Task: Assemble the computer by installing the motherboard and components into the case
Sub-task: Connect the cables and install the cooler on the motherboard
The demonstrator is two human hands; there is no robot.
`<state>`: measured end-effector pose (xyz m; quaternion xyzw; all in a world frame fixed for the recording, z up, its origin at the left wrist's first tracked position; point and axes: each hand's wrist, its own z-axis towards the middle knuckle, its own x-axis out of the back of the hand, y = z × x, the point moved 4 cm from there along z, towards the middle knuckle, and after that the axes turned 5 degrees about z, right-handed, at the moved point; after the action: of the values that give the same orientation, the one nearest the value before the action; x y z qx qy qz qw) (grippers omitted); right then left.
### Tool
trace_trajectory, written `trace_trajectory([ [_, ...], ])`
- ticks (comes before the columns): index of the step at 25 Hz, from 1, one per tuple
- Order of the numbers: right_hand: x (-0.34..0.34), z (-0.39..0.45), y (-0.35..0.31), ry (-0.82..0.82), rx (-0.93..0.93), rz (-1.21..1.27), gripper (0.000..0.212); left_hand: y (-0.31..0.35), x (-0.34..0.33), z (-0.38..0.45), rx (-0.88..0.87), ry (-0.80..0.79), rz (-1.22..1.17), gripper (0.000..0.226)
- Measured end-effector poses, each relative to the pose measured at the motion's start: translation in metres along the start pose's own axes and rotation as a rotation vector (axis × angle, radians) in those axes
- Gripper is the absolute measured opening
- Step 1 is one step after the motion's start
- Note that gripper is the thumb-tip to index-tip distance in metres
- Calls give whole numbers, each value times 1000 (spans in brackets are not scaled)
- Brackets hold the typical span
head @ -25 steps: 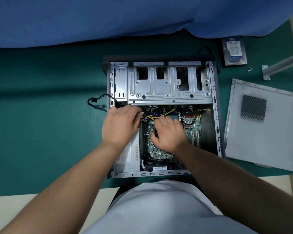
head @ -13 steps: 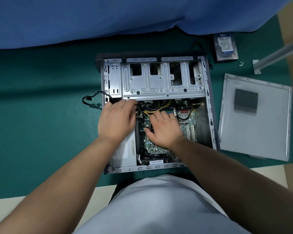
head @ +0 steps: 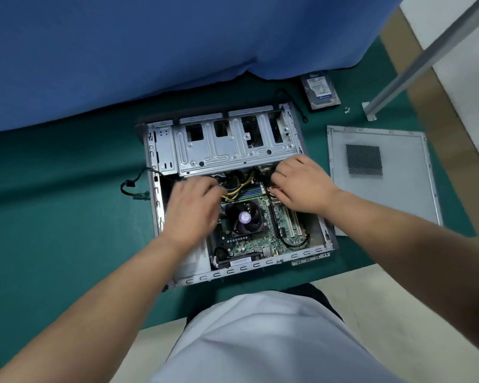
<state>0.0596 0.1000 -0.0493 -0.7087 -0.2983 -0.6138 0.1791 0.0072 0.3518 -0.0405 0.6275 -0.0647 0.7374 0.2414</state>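
Note:
The open grey computer case (head: 241, 268) lies flat on a green mat. Inside it sits the green motherboard (head: 249, 244) with its black CPU fan (head: 245, 217) uncovered. Yellow and black cables (head: 238, 189) run out from under the metal drive cage (head: 233, 150). My left hand (head: 191, 208) is motion-blurred over the left of the board, fingertips by the yellow cables; its grip is unclear. My right hand (head: 302, 186) rests over the board's upper right corner, fingers loosely bent toward the cables below the cage.
A hard drive (head: 320, 89) lies beyond the case at the back right, with small screws (head: 347, 109) beside it. The detached side panel (head: 385, 194) lies to the right. A black cable (head: 130, 186) hangs out on the left. Blue cloth (head: 150, 51) covers the back.
My right hand left the CPU fan and went up and right to the board's far corner, uncovering the fan. My left hand slid down and right. The view tilted.

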Motion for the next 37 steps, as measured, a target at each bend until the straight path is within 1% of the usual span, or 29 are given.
trace_trajectory([
  [1,-3,-3,4,-22,23,-13,41,17,-4,3,-68,-52,-25,30],
  [2,-5,-6,4,-28,35,-8,41,32,-13,6,-95,-165,-56,38],
  [4,-9,-7,2,3,26,25,42,56,-36,10,-32,-509,-86,67],
  [5,-9,-6,2,26,12,42,43,62,-48,11,11,-650,-60,82],
  [6,-8,-6,2,42,-1,60,43,66,-58,11,36,-742,-16,93],
  [7,-8,-5,3,56,-7,74,43,68,-64,12,59,-776,23,100],
  [9,-9,-5,4,78,-13,94,43,69,-72,18,100,-756,82,103],
  [12,-11,-5,5,95,-18,129,41,70,-78,24,141,-717,132,96],
  [14,-12,-4,5,104,-20,140,40,77,-78,21,117,-698,229,91],
  [16,-14,-4,7,118,-22,148,39,82,-82,19,88,-690,273,95],
  [20,-16,-5,7,157,-22,181,38,72,-88,27,88,-712,199,101],
  [22,-16,-5,7,153,-21,190,40,68,-93,31,84,-739,186,98],
  [25,-15,-6,7,152,-23,196,41,67,-105,31,117,-769,58,92],
  [27,-15,-5,8,142,-24,202,42,67,-109,28,145,-748,16,92],
  [29,-16,-5,7,141,-28,209,43,65,-111,25,146,-726,25,91],
  [33,-18,-5,9,134,-28,207,45,58,-116,25,148,-749,14,88],
  [37,-20,-6,9,158,-19,216,41,62,-119,23,142,-744,95,86],
])
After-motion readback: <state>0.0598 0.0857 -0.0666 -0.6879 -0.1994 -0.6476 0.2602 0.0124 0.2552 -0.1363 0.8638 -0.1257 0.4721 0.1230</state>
